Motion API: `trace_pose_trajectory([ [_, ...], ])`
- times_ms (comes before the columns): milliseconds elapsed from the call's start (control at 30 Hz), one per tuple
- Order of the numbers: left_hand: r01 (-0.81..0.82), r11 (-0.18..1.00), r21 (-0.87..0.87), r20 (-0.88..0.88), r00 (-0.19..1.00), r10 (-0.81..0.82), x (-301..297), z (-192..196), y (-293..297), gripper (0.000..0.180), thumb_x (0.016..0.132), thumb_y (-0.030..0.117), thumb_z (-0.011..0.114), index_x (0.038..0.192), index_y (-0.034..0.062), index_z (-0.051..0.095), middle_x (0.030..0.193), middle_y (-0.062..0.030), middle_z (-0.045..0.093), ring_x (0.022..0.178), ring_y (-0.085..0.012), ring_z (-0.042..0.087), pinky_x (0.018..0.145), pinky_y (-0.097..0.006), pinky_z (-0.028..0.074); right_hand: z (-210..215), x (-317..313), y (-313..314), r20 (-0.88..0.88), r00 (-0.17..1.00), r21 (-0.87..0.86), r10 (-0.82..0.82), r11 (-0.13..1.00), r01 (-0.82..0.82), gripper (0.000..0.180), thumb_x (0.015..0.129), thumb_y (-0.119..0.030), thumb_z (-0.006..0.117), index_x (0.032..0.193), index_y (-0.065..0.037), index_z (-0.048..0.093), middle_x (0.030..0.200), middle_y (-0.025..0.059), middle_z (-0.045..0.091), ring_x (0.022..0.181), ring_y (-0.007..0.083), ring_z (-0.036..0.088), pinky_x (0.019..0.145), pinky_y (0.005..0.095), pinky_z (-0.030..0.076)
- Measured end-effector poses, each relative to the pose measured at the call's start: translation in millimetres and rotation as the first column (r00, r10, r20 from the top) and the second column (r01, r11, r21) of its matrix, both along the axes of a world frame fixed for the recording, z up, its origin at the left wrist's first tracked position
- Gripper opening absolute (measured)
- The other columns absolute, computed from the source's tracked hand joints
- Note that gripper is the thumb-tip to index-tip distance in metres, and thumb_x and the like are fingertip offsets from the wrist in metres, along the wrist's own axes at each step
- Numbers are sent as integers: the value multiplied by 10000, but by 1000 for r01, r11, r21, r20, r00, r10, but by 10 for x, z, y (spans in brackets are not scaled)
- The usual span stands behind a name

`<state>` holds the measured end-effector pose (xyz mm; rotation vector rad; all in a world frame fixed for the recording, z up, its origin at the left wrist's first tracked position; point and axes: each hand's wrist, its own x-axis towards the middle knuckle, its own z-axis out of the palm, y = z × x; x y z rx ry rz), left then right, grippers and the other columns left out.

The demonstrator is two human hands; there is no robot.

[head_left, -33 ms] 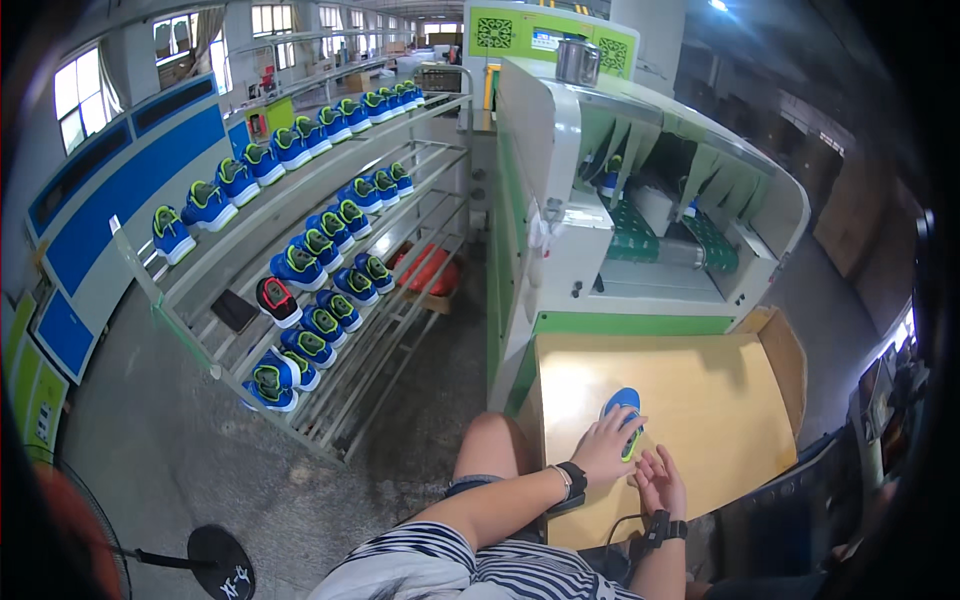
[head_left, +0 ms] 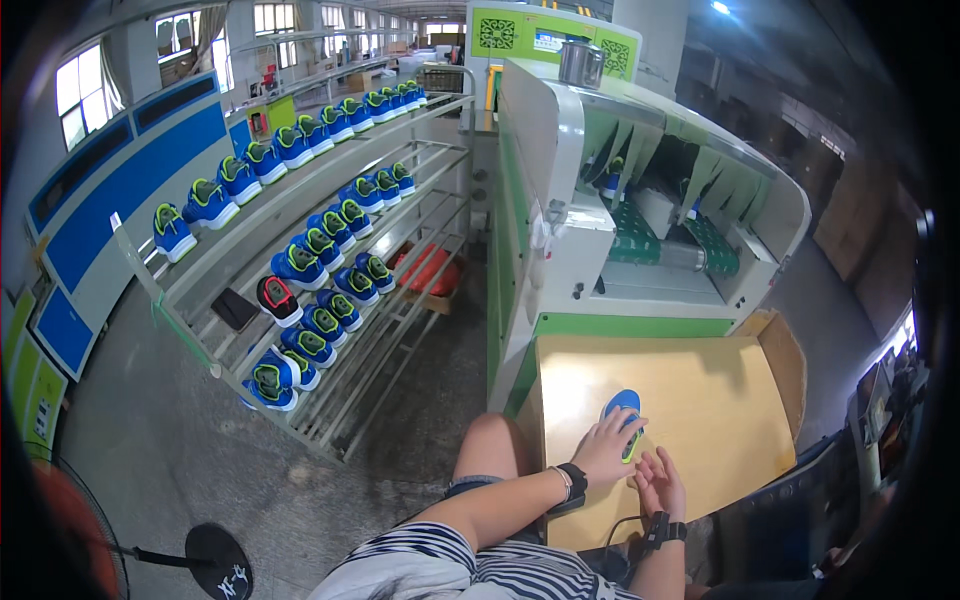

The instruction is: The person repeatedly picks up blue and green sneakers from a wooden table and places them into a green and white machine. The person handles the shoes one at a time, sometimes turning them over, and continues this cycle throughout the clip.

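Note:
A blue shoe (head_left: 622,401) with lime-green edging lies on the light wooden tabletop (head_left: 700,400), its toe pointing away from me. My left hand (head_left: 603,450) is laid over the shoe from its left side and grips it, hiding much of its middle. Close to the heel end is my right hand (head_left: 660,484), palm turned up and inward, its fingers apart and partly curled. Whether its fingertips touch the heel I cannot tell. Both wrists carry dark bands.
Beyond the table stands a white and green machine (head_left: 560,240) with green conveyor belts (head_left: 634,235) under hanging strips. On the left, a metal rack (head_left: 195,345) holds several blue shoes (head_left: 300,263) and one black-and-red shoe (head_left: 278,300). A fan (head_left: 75,520) stands at lower left.

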<state>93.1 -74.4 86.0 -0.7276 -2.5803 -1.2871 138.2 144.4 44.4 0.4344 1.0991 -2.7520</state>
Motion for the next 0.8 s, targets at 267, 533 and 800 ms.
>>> trace_pose_trajectory([
  [267, -23, 1000, 17, -19, 1000, 23, 1, -74, -24, 811, 742, 225, 725, 1481, 170, 397, 1515, -167, 360, 1455, -437, 308, 1133, -552, 330, -8, -24, -18, -8, 999, 13, 33, 999, -33, 353, 1043, -284, 557, 1320, -66, 538, 1058, 159, 678, 895, 239, 682, 814, 369, 578],
  [533, 3, 1000, -21, 27, 1000, -3, 14, 47, -10, 815, 738, 217, 767, 1465, 153, 405, 1513, -166, 365, 1466, -432, 285, 1146, -550, 325, -138, 6, 83, -17, 999, 33, 41, 999, -40, 263, 1046, -290, 540, 1122, -51, 621, 751, 89, 642, 661, 205, 588, 628, 353, 471],
  [800, -32, 997, 70, -82, 996, 38, -61, -26, 91, 702, 694, 131, 760, 1339, 101, 485, 1390, -191, 440, 1316, -438, 435, 1067, -524, 399, -28, -25, 44, -56, 987, -109, 153, 981, -159, 288, 1048, -255, 540, 1219, -25, 565, 870, 108, 698, 783, 195, 661, 760, 316, 536],
])
